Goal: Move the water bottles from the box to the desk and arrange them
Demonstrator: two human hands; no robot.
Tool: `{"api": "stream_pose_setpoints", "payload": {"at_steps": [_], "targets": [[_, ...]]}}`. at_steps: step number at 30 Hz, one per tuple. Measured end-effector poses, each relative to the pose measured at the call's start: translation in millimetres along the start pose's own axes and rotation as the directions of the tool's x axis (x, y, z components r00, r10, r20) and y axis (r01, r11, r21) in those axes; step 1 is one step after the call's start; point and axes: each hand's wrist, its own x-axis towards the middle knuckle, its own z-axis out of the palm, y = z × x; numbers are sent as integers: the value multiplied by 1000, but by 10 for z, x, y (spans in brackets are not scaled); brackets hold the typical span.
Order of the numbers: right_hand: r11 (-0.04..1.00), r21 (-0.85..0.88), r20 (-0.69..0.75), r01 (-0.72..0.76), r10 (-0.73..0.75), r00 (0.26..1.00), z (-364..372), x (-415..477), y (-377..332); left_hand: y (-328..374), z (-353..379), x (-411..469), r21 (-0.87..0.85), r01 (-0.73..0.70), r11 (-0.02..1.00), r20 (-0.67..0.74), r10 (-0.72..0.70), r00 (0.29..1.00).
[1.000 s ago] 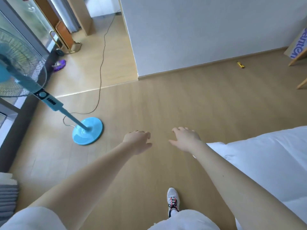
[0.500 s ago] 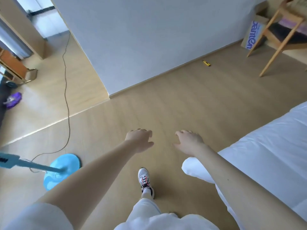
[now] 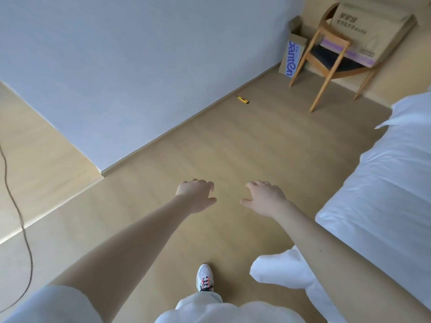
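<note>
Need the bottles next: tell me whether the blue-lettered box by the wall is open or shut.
Open: the cardboard box stands upright beside the wooden chair, top flaps raised. Its contents cannot be seen.

The fan has left the view at 9 o'clock, while the box (image 3: pixel 293 59) and chair (image 3: pixel 335 37) have come fully in at 1 o'clock.

I note a wooden chair (image 3: pixel 335 39) in the far right corner, a large flat carton (image 3: pixel 373 26) resting on it. A yellow cutter (image 3: pixel 242 99) lies on the floor (image 3: pixel 233 148) beside the grey wall (image 3: pixel 128 66). White bed (image 3: pixel 384 183) at right; dark cable (image 3: pixel 22 220) at left
</note>
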Motion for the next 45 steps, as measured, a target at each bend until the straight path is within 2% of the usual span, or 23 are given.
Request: {"api": "stream_pose_setpoints", "payload": {"at_steps": [8, 14, 20, 34, 45], "targets": [[995, 8, 37, -95, 95, 995, -371, 581, -73, -308, -338, 789, 27, -111, 994, 48, 109, 993], [986, 36, 20, -162, 162, 987, -583, 986, 201, -308, -530, 1367, 29, -167, 985, 60, 165, 984], [980, 93, -7, -173, 175, 985, -881, 1598, 641, -172, -902, 2126, 115, -165, 980, 48, 160, 986], [930, 219, -90, -294, 320, 943, -1951, 2570, 2497, 1170, -2160, 4161, 243, -294, 924, 4, 302, 953], [834, 328, -29, -443, 478, 878, -2246, 3028, 3494, 2012, -2712, 5459, 374, -465, 802, 49, 484, 874]]}}
